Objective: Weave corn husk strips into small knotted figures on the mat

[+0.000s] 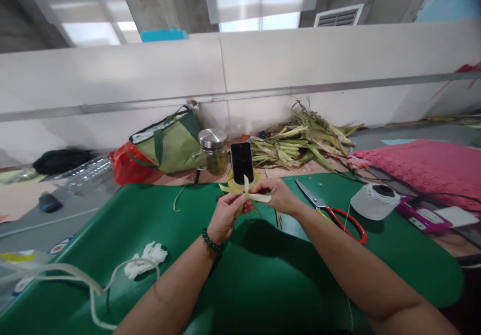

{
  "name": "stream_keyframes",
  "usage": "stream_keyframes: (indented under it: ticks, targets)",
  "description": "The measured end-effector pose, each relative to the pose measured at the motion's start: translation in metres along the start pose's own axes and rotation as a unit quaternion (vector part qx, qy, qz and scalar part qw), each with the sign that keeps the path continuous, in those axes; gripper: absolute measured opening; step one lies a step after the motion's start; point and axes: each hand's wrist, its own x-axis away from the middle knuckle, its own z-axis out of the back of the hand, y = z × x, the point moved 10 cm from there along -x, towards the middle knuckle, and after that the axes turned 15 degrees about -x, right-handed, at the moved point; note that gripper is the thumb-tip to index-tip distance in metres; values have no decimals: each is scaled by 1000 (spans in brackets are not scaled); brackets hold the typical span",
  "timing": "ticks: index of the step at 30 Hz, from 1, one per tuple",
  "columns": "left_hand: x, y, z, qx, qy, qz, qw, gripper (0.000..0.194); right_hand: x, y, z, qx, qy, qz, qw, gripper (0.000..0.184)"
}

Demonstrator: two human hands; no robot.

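Above the middle of the green mat, pale yellow-green corn husk strips (246, 193) fan out from between my two hands. My left hand (228, 213), with a dark green bead bracelet (210, 241) at the wrist, pinches the strips where they meet. From the other side, the fingers of my right hand (277, 194) are closed on the strips, close to the left fingertips. Just beyond the hands a dark-screened phone (242, 162) stands propped up. Red-handled scissors (338, 220) lie to the right, blades pointing away.
A green mat (263, 285) covers the table. Behind stand a glass mug (213, 153), a green bag (169, 144) and a heap of husks (300, 142). At right are a white thread spool (376, 201) and pink cloth (424, 172); at left, crumpled tissue (147, 261) and a white cable (93, 300).
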Motion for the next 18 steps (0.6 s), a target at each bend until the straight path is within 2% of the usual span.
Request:
stream_keyframes:
  ticks: [3,6,10,12,15,16,18]
  targets:
    - [-2,0,6,-28,20,-10,999,37,-2,0,0,14,-19,2,1000,22]
    - [-2,2,8,-34,25,-15,999,40,-3,-15,5,67,-40,38,996,17]
    - [-2,6,8,-79,37,-37,996,33,2,-47,29,132,50,103,985,18]
    - [-3,7,6,-123,37,-56,990,24,8,-53,17,156,33,110,981,20]
    - [-1,12,4,-229,39,-100,968,20,15,-44,-19,234,-46,98,966,37]
    - [-1,14,4,-261,45,-113,957,19,16,-39,-27,262,-55,87,959,43]
    - [0,14,7,-286,51,-118,950,16,15,-30,-27,298,-26,61,952,60]
